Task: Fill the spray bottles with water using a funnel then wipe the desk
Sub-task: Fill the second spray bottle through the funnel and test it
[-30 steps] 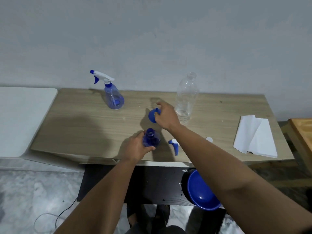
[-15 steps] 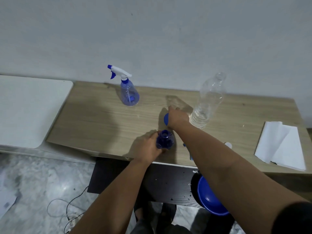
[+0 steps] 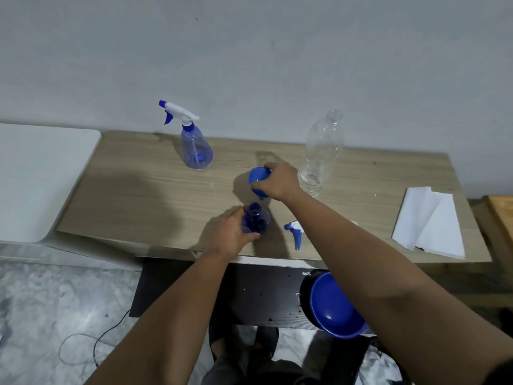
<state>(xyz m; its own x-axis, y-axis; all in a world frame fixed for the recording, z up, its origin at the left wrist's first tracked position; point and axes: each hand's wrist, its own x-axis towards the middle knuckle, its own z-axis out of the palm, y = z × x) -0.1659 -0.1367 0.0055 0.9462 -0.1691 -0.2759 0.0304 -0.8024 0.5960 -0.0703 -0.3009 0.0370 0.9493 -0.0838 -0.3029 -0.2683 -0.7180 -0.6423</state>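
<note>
Two hands work: left hand (image 3: 231, 234) grips an uncapped blue spray bottle (image 3: 255, 222); right hand (image 3: 279, 180) clasps a blue funnel (image 3: 258, 177) just behind it.

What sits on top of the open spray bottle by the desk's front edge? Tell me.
Nothing: the open spray bottle has a bare neck; its trigger head lies beside it. The left hand covers its left side.

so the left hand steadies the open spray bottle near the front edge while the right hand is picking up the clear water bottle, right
Not quite. The head view shows the right hand closed on the blue funnel, not the clear water bottle, which stands untouched just to its right. The rest holds: the left hand steadies the open spray bottle near the desk's front edge.
</note>
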